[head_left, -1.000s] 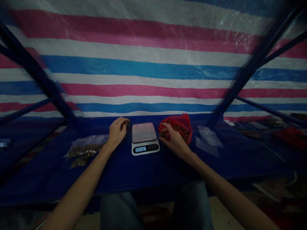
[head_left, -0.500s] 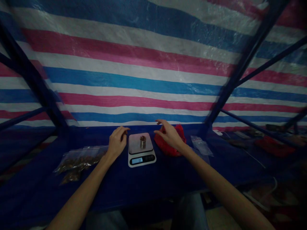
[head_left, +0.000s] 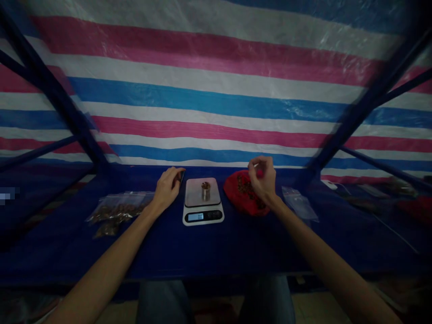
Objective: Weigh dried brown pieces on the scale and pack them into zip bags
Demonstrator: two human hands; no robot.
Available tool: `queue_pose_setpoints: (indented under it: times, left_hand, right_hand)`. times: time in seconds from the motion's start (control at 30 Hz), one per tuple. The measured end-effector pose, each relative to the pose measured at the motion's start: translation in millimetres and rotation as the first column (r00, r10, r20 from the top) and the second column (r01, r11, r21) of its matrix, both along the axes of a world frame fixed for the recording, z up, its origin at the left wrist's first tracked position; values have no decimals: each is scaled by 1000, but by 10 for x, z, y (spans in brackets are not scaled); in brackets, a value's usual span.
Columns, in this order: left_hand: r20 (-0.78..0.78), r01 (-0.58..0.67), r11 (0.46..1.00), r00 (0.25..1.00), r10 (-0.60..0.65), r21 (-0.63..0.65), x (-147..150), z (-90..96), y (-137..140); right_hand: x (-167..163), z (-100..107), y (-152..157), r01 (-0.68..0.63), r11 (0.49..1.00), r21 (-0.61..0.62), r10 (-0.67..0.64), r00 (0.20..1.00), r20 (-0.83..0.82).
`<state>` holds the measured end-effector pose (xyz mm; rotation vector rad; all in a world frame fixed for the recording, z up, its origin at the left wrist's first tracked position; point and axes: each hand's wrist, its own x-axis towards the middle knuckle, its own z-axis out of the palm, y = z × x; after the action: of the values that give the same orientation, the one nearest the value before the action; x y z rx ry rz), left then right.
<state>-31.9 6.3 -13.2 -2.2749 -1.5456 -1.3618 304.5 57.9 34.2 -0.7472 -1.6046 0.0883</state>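
A white kitchen scale (head_left: 203, 216) with a steel plate stands on the blue table, its display reading about 0.0. On its plate sits a small metal cup (head_left: 205, 194) with brown bits at the rim. My left hand (head_left: 168, 185) is curled beside the scale's left edge, at a thin dark thing by the fingertips that I cannot make out. Over the far side of an opened red bag (head_left: 236, 198) my right hand (head_left: 265, 177) is closed, thumb and fingertips meeting; anything between them is too small to tell. Small brown pieces lie in the bag.
Clear zip bags (head_left: 114, 209) filled with brown pieces lie left of my left hand. Flat clear bags (head_left: 299, 204) lie right of the red bag. Blue metal posts (head_left: 84, 139) rise at both sides, before a striped plastic sheet (head_left: 202, 105). A white item (head_left: 329, 184) lies far right.
My right hand has moved right, from beside the scale to over the red bag, and its fingers have closed together. My left hand stays beside the scale. The view has shifted slightly.
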Motion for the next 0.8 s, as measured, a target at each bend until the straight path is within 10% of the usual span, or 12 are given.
queue_pose_setpoints:
  times: [0.5, 0.8]
  left_hand:
    - [-75, -114, 991, 990, 119, 70, -250, 149, -34]
    - [-39, 36, 999, 999, -36, 1, 57, 112, -92]
  right_hand:
    - [209, -297, -102, -16, 994, -110, 37, 980, 198]
    - [276, -304, -27, 101, 992, -78, -92, 989, 111]
